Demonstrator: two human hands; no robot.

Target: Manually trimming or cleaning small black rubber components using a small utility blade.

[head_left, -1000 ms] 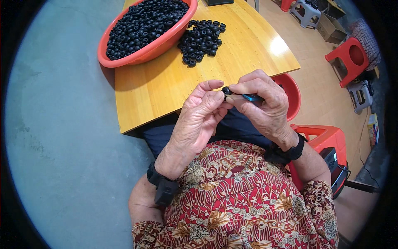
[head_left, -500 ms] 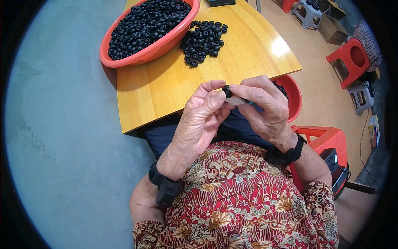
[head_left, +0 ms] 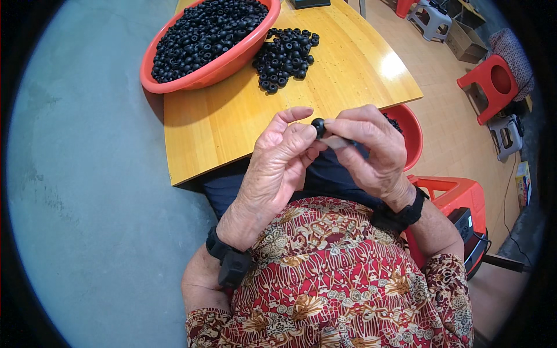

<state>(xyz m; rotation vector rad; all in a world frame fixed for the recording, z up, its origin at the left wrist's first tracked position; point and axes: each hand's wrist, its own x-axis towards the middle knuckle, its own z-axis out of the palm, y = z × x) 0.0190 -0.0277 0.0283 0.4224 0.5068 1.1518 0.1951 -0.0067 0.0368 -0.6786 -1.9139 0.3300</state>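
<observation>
My left hand (head_left: 277, 155) pinches a small round black ring-shaped piece (head_left: 318, 127) between thumb and fingers, above the near edge of the table. Its index finger is raised off the piece. My right hand (head_left: 376, 152) is closed on a small pale flat blade (head_left: 334, 142), with the index fingertip touching or very close to the black piece. The blade's handle is mostly hidden in that hand. Beyond my hands a loose pile of similar black pieces (head_left: 283, 58) lies on the yellow wooden table (head_left: 348, 64).
A tilted red basin (head_left: 264, 35) heaped with black pieces stands at the table's far left. Another red basin (head_left: 413, 139) sits low, beyond my right hand. Red stool (head_left: 455, 188) is beside my right arm; more stools (head_left: 490, 84) stand on the floor at right.
The black piece has turned slightly in my fingers. My left index finger has lifted a little, and the blade has shifted slightly in my right hand.
</observation>
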